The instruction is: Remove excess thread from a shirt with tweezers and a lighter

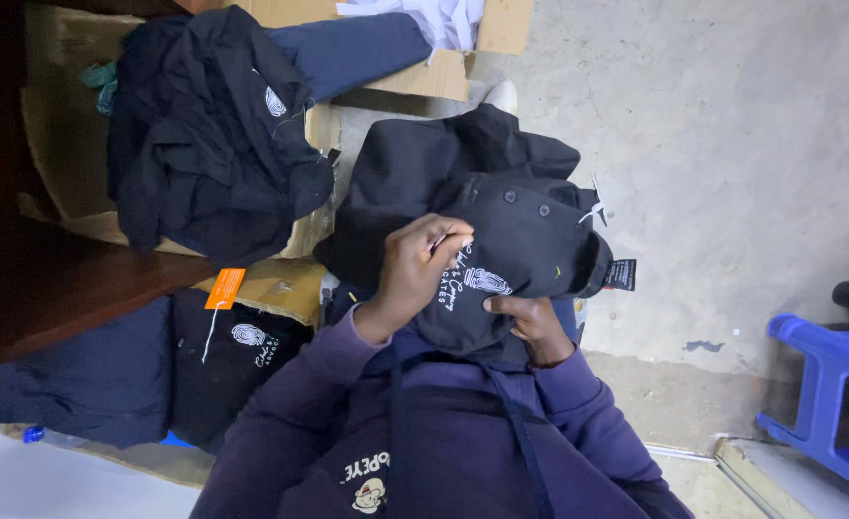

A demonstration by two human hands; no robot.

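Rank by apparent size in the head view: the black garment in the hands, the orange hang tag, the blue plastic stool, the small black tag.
1. Black buttoned garment with white chest print, held in both hands.
2. Blue plastic stool, cut off by the frame and farther away, so unsure.
3. Orange hang tag.
4. Small black tag, nearly the same size.

Open concrete floor (732, 144) to your right, w/ only the blue plastic stool (828, 404) at its edge. Left is blocked: dark garment pile (203, 135) on cardboard boxes (69, 125), more folded dark clothes (107, 380) below.
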